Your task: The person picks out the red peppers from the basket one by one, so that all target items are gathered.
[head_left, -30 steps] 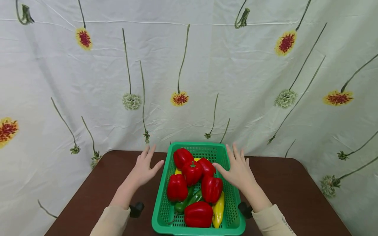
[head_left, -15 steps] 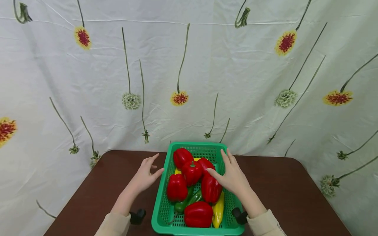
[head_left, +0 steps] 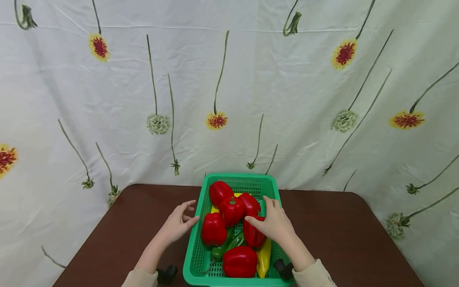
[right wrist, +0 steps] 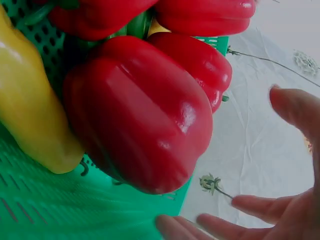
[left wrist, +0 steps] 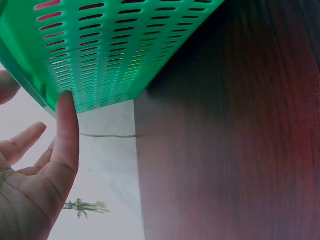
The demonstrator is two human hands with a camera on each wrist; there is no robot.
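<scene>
Your left hand (head_left: pixel 176 224), relaxed, holding nothing, beside green basket (head_left: pixel 193 249): a bump could shift it. Your right hand (head_left: pixel 277 224), spread, unladen, near red pepper (right wrist: pixel 142 120): glossiness could cause slipping.

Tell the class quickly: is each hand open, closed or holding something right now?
Left hand: open, holding nothing, at the left side of the basket.
Right hand: open, holding nothing, near a red pepper.

basket (head_left: pixel 236 281): smooth plastic | red pepper (right wrist: pixel 140 117): glossy, smooth | table (head_left: pixel 337 231): wood-grained | backdrop (head_left: pixel 251 83): cloth
</scene>
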